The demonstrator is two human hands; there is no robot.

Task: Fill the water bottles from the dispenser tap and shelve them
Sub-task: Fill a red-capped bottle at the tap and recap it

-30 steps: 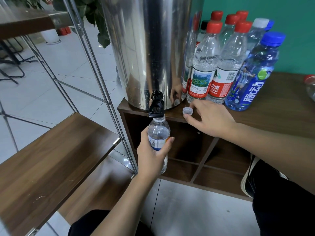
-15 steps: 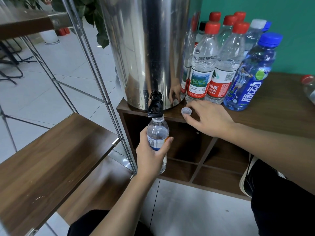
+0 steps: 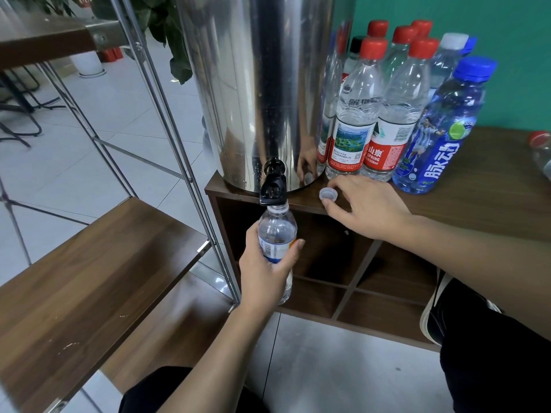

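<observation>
Little differs from the picture half a second before: the left hand (image 3: pixel 269 271) still holds the small clear plastic bottle (image 3: pixel 277 234) upright with its open mouth just under the black tap (image 3: pixel 273 187), and the right hand (image 3: pixel 368 208) still rests on the dark wood surface (image 3: pixel 492 186) with its fingers (image 3: pixel 335 208) at the white upturned cap (image 3: pixel 328 194). The view has only drifted slightly.

From the left, a wooden shelf board (image 3: pixel 89 281) sits in a thin chrome frame (image 3: pixel 167 120), with a second board higher up at the picture's edge and pale floor tiles (image 3: pixel 89 150) behind, plus green leaves above. The left hand's fingers are curled firmly around the bottle's label, thumb on the near side. The water level inside is hard to judge; it may be partly filled. Above it stands one tall shiny steel dispenser drum (image 3: pixel 262 84) on the corner of the surface, which tops a cabinet with open cubbyholes below. The right hand's fingers are spread loosely, thumb and forefinger either side of the cap, touching but not clearly gripping it.

Right of the drum, against a green wall (image 3: pixel 477 19), stand the capped bottles: five with red caps (image 3: pixel 356 120), one with a black cap, one with a white cap (image 3: pixel 447 58), and two with blue caps, the nearest a blue-tinted sports drink bottle (image 3: pixel 441 138). One more red-capped bottle (image 3: pixel 541 150) lies at the far right edge.
</observation>
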